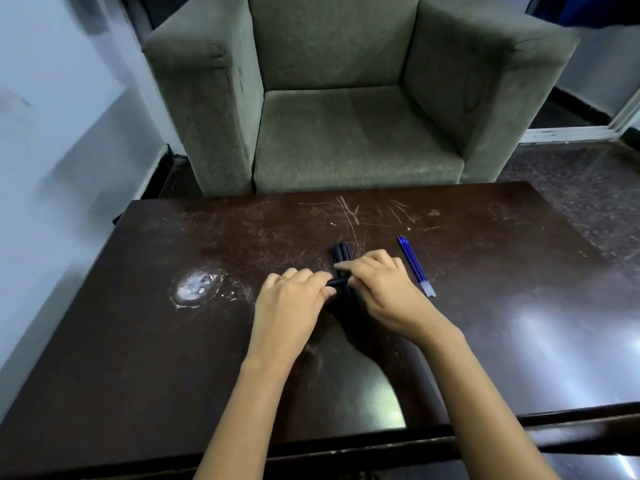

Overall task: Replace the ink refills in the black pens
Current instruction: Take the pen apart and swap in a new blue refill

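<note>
Left hand [291, 299]: palm down over the dark table [173, 341], fingers curled round one end of a black pen [337, 282], ring [284, 278] on one finger.
Right hand [381, 289]: palm down, fingertips pinching the pen's other end.
Held pen: crosswise between both hands.
Other black pens [341, 252]: bunched on the table, partly hidden beneath the hands.
Blue refills [415, 266]: lying together just right of the right hand.
Backdrop: grey-green armchair [346, 133].

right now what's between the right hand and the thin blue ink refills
Only bare dark wooden table between right hand and thin blue ink refills, per the head view.
</note>
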{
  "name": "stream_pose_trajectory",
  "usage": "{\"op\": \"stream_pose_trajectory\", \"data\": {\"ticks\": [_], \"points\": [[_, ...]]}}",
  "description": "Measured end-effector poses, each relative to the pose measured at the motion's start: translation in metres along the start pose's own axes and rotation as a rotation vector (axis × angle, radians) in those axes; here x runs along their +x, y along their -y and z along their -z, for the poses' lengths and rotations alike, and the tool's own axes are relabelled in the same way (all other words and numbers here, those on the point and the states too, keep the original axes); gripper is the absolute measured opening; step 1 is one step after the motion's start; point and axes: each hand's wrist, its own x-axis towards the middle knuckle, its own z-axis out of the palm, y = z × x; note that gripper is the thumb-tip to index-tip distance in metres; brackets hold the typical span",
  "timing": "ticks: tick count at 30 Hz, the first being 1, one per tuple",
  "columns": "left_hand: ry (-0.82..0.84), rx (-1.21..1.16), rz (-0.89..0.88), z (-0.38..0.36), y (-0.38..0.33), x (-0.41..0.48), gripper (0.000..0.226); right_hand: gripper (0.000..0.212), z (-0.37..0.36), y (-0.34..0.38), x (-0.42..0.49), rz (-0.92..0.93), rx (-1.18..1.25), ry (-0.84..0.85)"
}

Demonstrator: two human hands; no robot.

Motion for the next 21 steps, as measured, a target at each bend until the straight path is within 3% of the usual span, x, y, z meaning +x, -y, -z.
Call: {"op": "stream_pose_trajectory", "data": {"ticks": [3, 10, 15, 17, 21], "points": [[0.0, -0.021, -0.014, 0.003, -0.001, -0.001, 0.016, 0.03, 0.0, 0.003, 0.003, 0.046, -0.028, 0.001], [0.233, -0.23, 0.137, 0.018, -0.005, 0.002, 0.025, 0.03, 0.008, 0.011, 0.003, 0.127, -0.142, -0.192], [0.416, -0.561, 0.338, 0.019, 0.001, 0.005, 0.04, 0.025, 0.004, 0.012, 0.003, 0.193, -0.131, -0.303], [0.421, -0.515, 0.339, 0.02, 0.002, 0.004, 0.039, 0.019, 0.007, 0.013, 0.003, 0.158, -0.016, -0.254], [0.322, -0.233, 0.209, 0.017, 0.004, 0.002, 0.026, 0.035, 0.015, 0.011, 0.001, -0.005, 0.226, -0.1]]}}
